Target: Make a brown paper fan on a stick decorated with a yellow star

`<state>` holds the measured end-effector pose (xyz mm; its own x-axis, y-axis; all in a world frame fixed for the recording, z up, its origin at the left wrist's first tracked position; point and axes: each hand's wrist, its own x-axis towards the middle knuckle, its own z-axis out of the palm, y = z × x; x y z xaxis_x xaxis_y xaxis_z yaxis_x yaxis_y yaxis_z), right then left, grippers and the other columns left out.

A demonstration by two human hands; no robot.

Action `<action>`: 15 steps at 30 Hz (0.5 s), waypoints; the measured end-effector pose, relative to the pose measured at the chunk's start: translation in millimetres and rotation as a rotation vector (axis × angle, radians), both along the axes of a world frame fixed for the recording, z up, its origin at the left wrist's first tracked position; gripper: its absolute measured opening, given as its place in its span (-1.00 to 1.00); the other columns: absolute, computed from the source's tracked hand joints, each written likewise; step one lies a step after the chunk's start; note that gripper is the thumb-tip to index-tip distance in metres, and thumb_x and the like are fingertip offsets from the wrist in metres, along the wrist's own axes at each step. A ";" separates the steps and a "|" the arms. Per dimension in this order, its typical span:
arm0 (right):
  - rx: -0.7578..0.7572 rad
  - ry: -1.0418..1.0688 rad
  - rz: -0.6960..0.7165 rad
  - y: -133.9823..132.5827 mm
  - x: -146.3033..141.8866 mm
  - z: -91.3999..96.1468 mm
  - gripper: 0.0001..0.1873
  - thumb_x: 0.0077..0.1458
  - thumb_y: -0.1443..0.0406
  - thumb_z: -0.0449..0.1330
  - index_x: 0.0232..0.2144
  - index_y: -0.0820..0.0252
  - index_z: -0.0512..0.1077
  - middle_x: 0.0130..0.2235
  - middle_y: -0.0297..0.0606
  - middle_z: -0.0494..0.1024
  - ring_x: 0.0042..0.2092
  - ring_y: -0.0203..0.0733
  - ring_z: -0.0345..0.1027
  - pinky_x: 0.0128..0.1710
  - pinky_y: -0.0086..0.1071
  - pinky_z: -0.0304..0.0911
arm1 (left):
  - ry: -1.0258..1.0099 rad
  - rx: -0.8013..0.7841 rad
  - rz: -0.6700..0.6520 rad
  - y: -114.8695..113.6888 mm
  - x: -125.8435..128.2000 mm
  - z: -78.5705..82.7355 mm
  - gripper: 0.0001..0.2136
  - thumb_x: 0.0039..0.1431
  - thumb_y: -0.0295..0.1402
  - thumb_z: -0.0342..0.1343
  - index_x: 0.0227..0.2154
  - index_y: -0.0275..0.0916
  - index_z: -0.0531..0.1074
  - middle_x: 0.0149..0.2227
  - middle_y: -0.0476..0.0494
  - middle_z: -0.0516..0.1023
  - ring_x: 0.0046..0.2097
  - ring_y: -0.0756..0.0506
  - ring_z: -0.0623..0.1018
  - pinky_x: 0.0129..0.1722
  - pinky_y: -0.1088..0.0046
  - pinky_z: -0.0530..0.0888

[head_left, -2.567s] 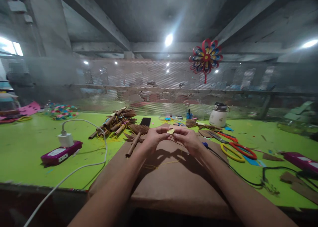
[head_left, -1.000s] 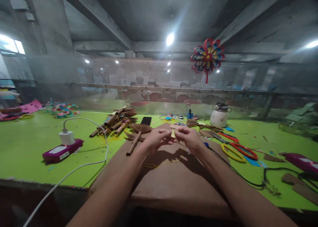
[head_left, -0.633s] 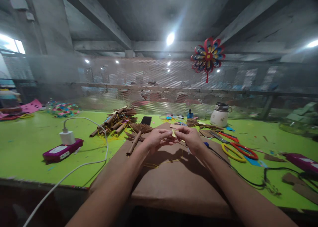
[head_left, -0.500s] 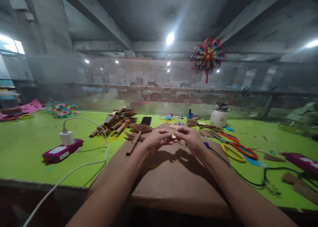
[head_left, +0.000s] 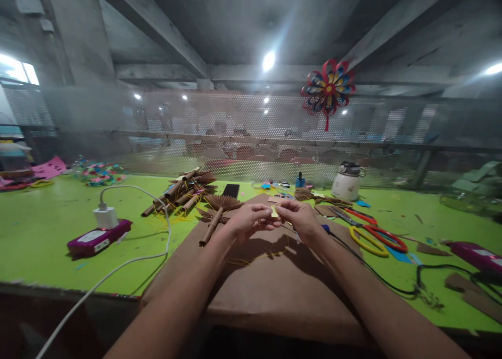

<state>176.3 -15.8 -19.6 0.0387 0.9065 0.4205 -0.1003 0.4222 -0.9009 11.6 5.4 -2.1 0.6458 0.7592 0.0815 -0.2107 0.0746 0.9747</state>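
Over the brown paper sheet [head_left: 274, 291], my left hand [head_left: 253, 222] and my right hand [head_left: 298, 217] meet with closed fingertips. Between them they pinch a small pale yellow piece [head_left: 274, 211], too small to tell its kind. A yellow string [head_left: 270, 255] lies in a loose curve on the sheet under my hands. To the left of my left hand rests a brown rolled-paper stick with a pleated paper fan [head_left: 214, 220] at its top. Orange-handled scissors [head_left: 371, 228] lie to the right of my right hand.
A pile of brown paper rolls [head_left: 182, 191] with yellow strings and a dark phone [head_left: 231, 191] are behind. A purple power strip [head_left: 98, 238] with a white charger stands left. A white bottle [head_left: 346, 182] is at the back right; a black cord [head_left: 392, 290] runs along the right.
The pale yellow piece has turned between my fingertips and shows more of its face. My hands have barely moved.
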 end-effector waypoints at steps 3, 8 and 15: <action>0.001 0.007 0.003 0.7 0.1 -0.4 -0.74 -0.24 0.14 0.36 -0.54 0.22 0.51 -0.60 -0.36 0.43 -0.54 -0.33 0.21 -0.49 -0.40 0.17 | -0.011 -0.001 0.007 0.4 0.1 -0.1 -0.78 -0.03 -0.35 0.27 -0.35 -0.40 0.48 -0.33 -0.33 0.58 -0.30 -0.08 0.57 -0.26 0.43 0.43; -0.022 0.041 0.029 2.8 1.6 -2.6 -0.74 -0.24 0.16 0.37 -0.52 0.23 0.51 -0.58 -0.36 0.45 -0.54 -0.34 0.23 -0.47 -0.40 0.16 | -0.021 0.004 0.008 1.0 0.4 -0.7 -0.78 -0.07 -0.36 0.29 -0.38 -0.39 0.47 -0.36 -0.30 0.58 -0.31 -0.08 0.57 -0.28 0.44 0.44; -0.017 -0.011 -0.008 0.0 -1.9 -0.7 -0.74 -0.24 0.15 0.36 -0.55 0.22 0.49 -0.61 -0.36 0.43 -0.56 -0.34 0.21 -0.55 -0.43 0.10 | 0.036 0.017 0.042 -2.7 1.0 1.8 -0.87 -0.08 -0.40 0.23 -0.46 -0.36 0.44 -0.38 -0.28 0.57 -0.38 -0.10 0.57 -0.44 0.47 0.41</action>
<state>174.4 -15.9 -20.4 0.0420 0.9130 0.4059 -0.0872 0.4080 -0.9088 12.5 2.8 -0.3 0.6164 0.7841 0.0722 -0.1781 0.0495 0.9828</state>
